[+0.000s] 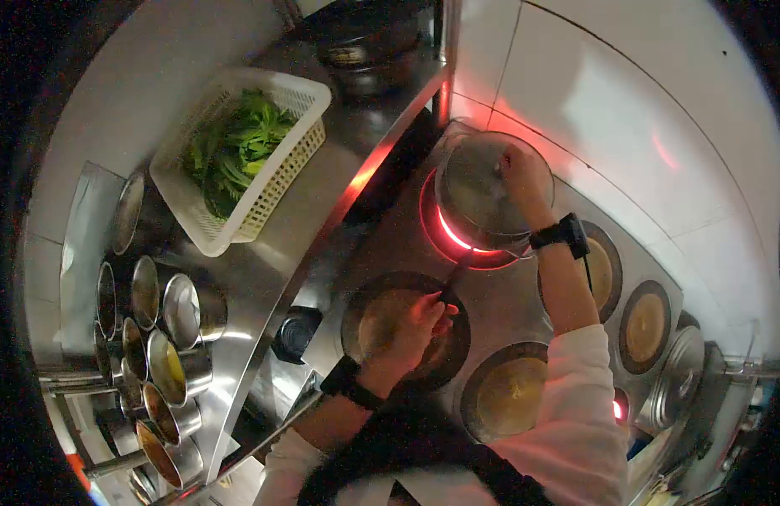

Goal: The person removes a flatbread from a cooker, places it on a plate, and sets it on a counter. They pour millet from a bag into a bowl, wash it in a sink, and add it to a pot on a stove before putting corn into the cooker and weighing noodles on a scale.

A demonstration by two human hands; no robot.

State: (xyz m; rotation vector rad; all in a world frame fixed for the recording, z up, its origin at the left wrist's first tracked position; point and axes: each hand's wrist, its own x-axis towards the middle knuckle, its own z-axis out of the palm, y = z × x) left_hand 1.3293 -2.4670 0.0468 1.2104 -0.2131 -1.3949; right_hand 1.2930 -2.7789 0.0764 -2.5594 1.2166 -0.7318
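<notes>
My right hand (523, 175) rests on top of a round steel lid (478, 190), closed around its knob. The lid covers a small pot (483, 240) sitting over a burner that glows red (447, 229). A black watch is on that wrist. My left hand (414, 325) is closed around a dark handle (451, 282) that runs up toward the covered pot. This hand hovers over a round dark pan (373, 325) with brownish contents, and a black band sits on its wrist.
A white plastic basket (276, 190) of green leaves stands on the steel shelf at the left. Several metal seasoning cups (166, 337) cluster at lower left. More round pans with yellowish contents (508, 392) line the stove at right. A white tiled wall (626, 101) lies beyond.
</notes>
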